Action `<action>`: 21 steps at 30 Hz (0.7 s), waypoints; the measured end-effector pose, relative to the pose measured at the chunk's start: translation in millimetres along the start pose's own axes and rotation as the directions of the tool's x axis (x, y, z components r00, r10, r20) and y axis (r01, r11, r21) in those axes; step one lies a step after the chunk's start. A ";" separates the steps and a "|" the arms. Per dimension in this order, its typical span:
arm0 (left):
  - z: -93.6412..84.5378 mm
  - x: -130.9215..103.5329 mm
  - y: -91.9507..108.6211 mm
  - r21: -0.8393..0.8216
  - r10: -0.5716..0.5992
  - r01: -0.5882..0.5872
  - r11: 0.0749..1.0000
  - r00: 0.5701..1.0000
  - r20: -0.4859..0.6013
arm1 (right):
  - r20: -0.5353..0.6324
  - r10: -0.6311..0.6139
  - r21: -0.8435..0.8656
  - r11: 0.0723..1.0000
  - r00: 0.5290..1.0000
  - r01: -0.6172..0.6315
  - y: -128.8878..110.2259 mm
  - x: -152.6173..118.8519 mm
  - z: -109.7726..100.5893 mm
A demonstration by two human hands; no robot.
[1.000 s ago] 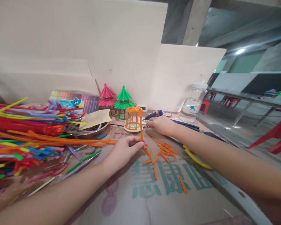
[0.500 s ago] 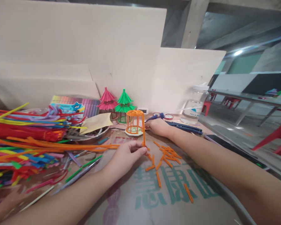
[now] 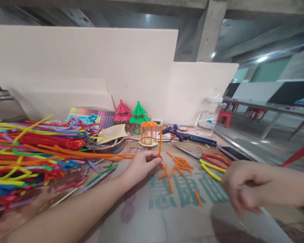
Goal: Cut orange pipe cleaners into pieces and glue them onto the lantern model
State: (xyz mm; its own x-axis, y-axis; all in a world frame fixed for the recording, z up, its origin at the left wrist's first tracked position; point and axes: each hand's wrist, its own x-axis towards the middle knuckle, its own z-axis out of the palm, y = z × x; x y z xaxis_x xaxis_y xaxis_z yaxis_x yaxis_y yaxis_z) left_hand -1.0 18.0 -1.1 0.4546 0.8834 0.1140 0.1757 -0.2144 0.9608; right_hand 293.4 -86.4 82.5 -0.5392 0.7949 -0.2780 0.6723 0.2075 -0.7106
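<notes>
My left hand (image 3: 146,165) is closed in a pinch on the lower end of an orange pipe cleaner (image 3: 160,136) that stands upright. Just behind it is a small round orange pipe-cleaner cage (image 3: 149,133) on a pale base. Off to the right, my right hand (image 3: 243,189) hangs over the board, blurred, fingers curled; whether it holds anything is unclear. Closest to that hand are pliers (image 3: 205,162) with red and yellow handles. Short orange pipe-cleaner pieces (image 3: 181,165) lie scattered between my hands.
Colourful pipe cleaners (image 3: 35,158) pile up on the left. Behind stand a pink-roofed model (image 3: 122,111) and a green-roofed model (image 3: 138,113). A blue glue gun (image 3: 174,131), dark blue pliers (image 3: 201,139), a phone (image 3: 234,153) and a clear bottle (image 3: 210,111) are along the right back.
My right hand has moved from beside the glue gun towards the right front, uncovering the red-and-yellow pliers. My left hand still pinches the upright pipe cleaner. The view has tilted up slightly.
</notes>
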 end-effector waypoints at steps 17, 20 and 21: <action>-3.0 1.3 -1.2 0.146 0.072 -0.078 0.986 0.996 0.045 | -0.535 -0.183 0.296 0.874 0.825 0.386 1.4 168.3 56.8; -3.0 1.3 0.7 0.178 0.100 -0.112 0.978 0.992 0.075 | -0.562 -0.181 0.299 0.866 0.807 0.402 5.6 166.0 61.3; -3.1 1.1 1.5 0.186 0.106 -0.120 0.975 0.991 0.085 | -0.572 -0.184 0.296 0.863 0.800 0.410 6.8 165.5 62.4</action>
State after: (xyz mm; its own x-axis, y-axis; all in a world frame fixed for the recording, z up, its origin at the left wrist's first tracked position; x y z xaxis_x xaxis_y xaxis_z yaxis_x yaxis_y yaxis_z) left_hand -2.9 20.0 1.2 0.5428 0.8174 0.1930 0.2791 -0.3923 0.8765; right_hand 177.0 11.0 -8.7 -0.2650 0.9233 0.2780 0.2090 0.3365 -0.9182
